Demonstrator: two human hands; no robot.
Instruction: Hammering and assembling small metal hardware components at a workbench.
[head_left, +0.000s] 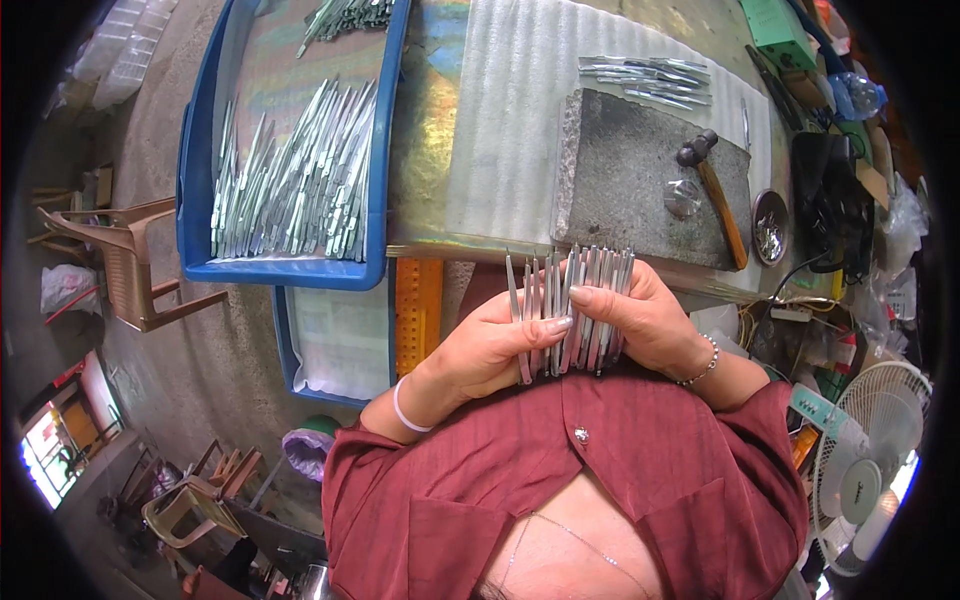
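A fan of slim, pointed silver metal pieces (556, 300) is held between my two hands, in front of my chest. My left hand (490, 345) is closed around the left part of the bundle, its thumb laid across the lower half. From the other side my right hand (650, 318) grips the right part, thumb pressed over the pieces near their upper half. The points face away from me. Most fingers are hidden behind the metal. Just beyond my hands lies a grey stone slab (625, 165) on the bench.
A hammer (715, 195) and a small clear disc (683, 198) rest on the slab. Similar pieces (650, 80) lie behind it; others fill the blue tray (285, 272) at left. A round metal dish (770, 225) sits right. A fan (860, 480) and a chair (135, 250) flank me.
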